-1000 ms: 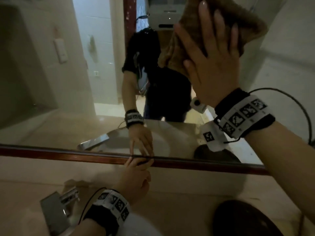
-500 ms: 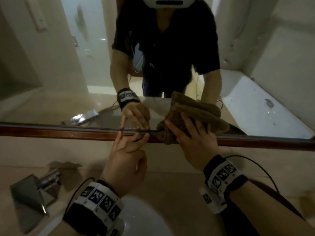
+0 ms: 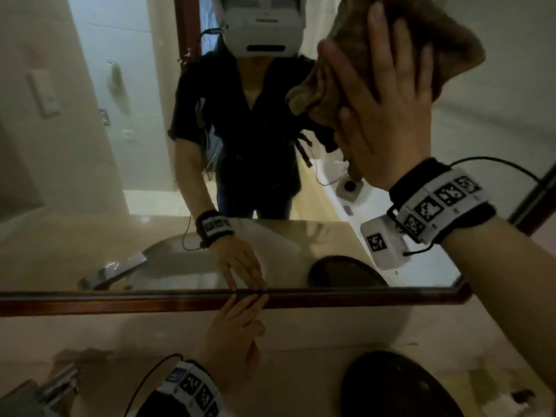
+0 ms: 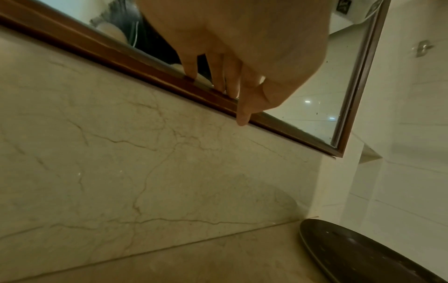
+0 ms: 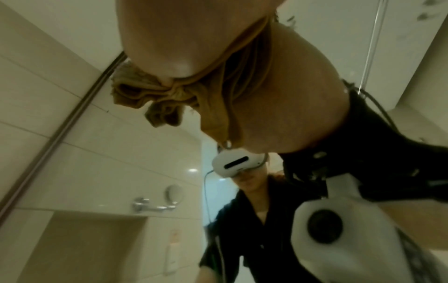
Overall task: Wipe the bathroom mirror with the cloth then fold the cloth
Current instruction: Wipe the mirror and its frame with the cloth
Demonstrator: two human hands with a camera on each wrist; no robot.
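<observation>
Marble wall (image 3: pixel 331 329) runs below the wood-framed bathroom mirror (image 3: pixel 90 236); high on its glass the right hand (image 3: pixel 382 115) presses the brown cloth (image 3: pixel 445 46), fingers spread flat. Left wrist view: left hand (image 4: pixel 232 47) relaxed, fingertips (image 4: pixel 191 73) touching the mirror's lower frame (holding nothing). Right wrist view: cloth (image 5: pixel 150 95) bunched under the palm.

You have one mirror (image 3: pixel 90 176), one brown cloth (image 3: pixel 355 94) and two hands: your left hand (image 3: pixel 231 335) and your right hand (image 3: pixel 382 115). On the counter (image 3: pixel 301 371) you have one tap (image 3: pixel 45 389), one dark dish (image 3: pixel 400 386) and one basin (image 3: pixel 228 412).
</observation>
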